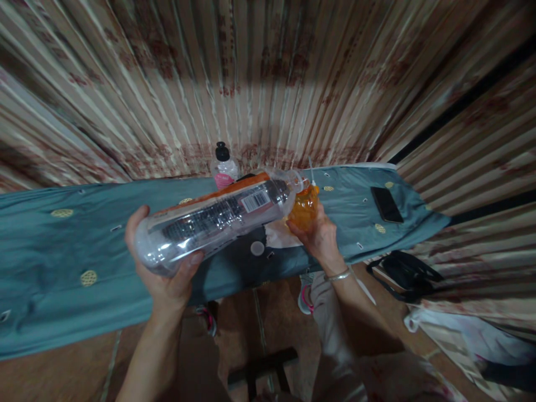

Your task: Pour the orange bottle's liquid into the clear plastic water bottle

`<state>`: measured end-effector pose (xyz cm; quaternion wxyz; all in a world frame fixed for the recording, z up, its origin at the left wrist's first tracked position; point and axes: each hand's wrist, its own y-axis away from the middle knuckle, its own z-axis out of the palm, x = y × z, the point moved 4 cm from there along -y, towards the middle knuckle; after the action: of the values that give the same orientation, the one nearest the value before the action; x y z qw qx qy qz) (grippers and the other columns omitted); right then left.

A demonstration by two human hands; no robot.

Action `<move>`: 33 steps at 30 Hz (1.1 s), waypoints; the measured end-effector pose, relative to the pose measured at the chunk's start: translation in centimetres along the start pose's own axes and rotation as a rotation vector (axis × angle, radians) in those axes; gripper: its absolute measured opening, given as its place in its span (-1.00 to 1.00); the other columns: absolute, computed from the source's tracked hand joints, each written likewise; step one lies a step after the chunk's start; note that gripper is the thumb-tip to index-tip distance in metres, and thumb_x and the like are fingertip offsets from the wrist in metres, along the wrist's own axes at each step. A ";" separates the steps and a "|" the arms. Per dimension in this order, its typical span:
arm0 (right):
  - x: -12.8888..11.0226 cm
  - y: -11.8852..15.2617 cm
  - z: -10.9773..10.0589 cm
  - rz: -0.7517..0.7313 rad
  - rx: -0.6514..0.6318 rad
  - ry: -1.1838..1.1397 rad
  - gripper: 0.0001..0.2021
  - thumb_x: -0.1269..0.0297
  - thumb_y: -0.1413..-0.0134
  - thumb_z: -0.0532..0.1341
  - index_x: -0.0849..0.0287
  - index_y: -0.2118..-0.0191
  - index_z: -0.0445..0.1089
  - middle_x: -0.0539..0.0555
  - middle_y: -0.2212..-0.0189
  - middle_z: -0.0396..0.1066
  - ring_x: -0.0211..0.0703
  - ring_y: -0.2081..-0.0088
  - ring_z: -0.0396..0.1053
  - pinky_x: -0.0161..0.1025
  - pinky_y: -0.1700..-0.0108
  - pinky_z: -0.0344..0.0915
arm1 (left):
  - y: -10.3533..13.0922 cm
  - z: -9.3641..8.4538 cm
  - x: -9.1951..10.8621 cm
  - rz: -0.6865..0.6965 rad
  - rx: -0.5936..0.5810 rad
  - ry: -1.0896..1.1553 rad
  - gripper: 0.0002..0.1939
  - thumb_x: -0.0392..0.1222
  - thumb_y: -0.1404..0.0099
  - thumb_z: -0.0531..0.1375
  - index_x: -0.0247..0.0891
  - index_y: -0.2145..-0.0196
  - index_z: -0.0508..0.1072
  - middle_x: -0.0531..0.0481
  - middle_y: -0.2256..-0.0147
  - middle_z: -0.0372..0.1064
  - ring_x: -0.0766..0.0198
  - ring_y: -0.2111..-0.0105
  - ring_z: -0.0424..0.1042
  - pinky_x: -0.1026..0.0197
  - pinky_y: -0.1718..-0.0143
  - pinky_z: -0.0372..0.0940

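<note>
A large clear plastic bottle (201, 223) with an orange-edged label and barcode lies tilted in the air, its neck to the right. My left hand (163, 273) is wrapped round its base. My right hand (316, 234) grips a small orange container (305, 209), which has a thin pale stem standing up from its top. The large bottle's mouth meets or nearly meets the top of the orange container. Below the large bottle, a round whitish cap (257, 248) rests on something dark. Whether any liquid is passing between the two is too unclear to tell.
Behind the large bottle stands a clear bottle (224, 170) with a black top and pink label. A dark phone (386, 204) lies at the right of the teal-covered table (234, 273). Pleated curtains hang behind. On the floor are a black bag (404, 273) and a dark stool (268, 365).
</note>
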<state>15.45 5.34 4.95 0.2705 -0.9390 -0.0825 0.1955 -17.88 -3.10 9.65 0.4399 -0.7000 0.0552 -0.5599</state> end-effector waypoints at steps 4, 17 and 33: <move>0.0 0.0 -0.1 0.003 0.009 0.004 -0.34 -0.17 -0.34 0.25 0.30 -0.27 0.28 0.31 0.17 0.64 0.14 0.21 0.64 -0.06 0.20 0.54 | 0.0 0.1 0.0 -0.008 -0.008 0.022 0.11 0.20 0.08 0.58 -0.09 -0.37 0.34 -0.04 -0.05 0.48 0.06 0.03 0.48 -0.03 -0.10 0.36; 0.1 0.0 0.1 -0.002 0.032 0.028 -0.37 -0.16 -0.36 0.22 0.29 -0.26 0.28 0.29 0.17 0.64 0.14 0.21 0.65 -0.08 0.21 0.54 | 0.0 -0.2 -0.2 -0.016 0.003 -0.044 0.16 0.28 0.14 0.57 -0.08 -0.36 0.34 -0.06 -0.08 0.46 0.01 0.01 0.50 -0.10 -0.14 0.38; 0.2 0.0 0.3 -0.013 0.017 0.006 -0.27 -0.23 -0.33 0.21 0.34 -0.30 0.23 0.34 0.13 0.64 0.18 0.18 0.65 -0.01 0.18 0.57 | 0.1 0.2 0.6 -0.039 0.007 -0.022 0.05 0.24 0.02 0.53 -0.07 -0.37 0.34 -0.08 -0.05 0.50 -0.02 0.02 0.50 -0.10 -0.08 0.40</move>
<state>15.52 5.48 4.67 0.2800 -0.9368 -0.0860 0.1914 -17.47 -3.41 10.08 0.4319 -0.7055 0.0348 -0.5608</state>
